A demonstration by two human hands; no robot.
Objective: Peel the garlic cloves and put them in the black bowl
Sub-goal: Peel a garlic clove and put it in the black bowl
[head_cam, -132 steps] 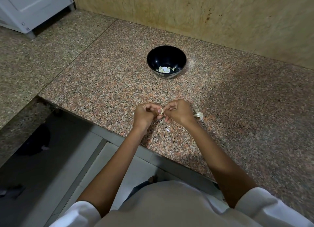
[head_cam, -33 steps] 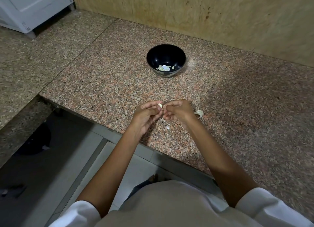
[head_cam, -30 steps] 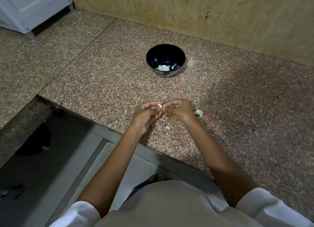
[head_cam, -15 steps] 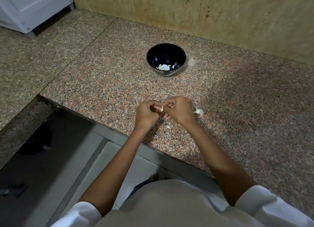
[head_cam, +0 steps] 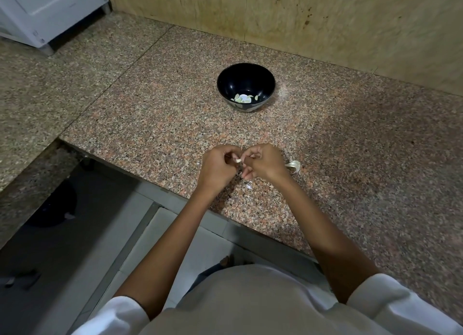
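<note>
Near the front edge of the worktop (head_cam: 162, 114), raised just above the speckled granite: left hand (head_cam: 216, 166) and right hand (head_cam: 265, 163), set close together, knuckles almost meeting. Pinched between the two: one small pale garlic clove (head_cam: 238, 160), only its tip seen in the gap. Fingers of both hands curled inward and closed round that clove; whether skin covered it could not be told.

Just beside the right hand, on its outer side, flat on the worktop: pale curled piece (head_cam: 294, 165), clove or loose skin, not told apart. Below the right hand's fingertips, on the stone: tiny pale fleck (head_cam: 249, 187), too small to name.

Toward the back of the worktop, well apart from the hands and roughly in line with them: black bowl (head_cam: 225, 84), upright, mouth open to the camera. Held at its bottom a small heap of peeled cloves (head_cam: 244, 98), pale and greenish-white.

Behind the bowl, along the back edge: tan wall panel (head_cam: 325, 21), stained in spots. Beyond the left edge: adjoining grey-speckled counter (head_cam: 37, 96), with a white appliance (head_cam: 50, 8) at its far corner. At the bottom of view: white sleeves (head_cam: 120, 314) on both arms, beige garment between.
</note>
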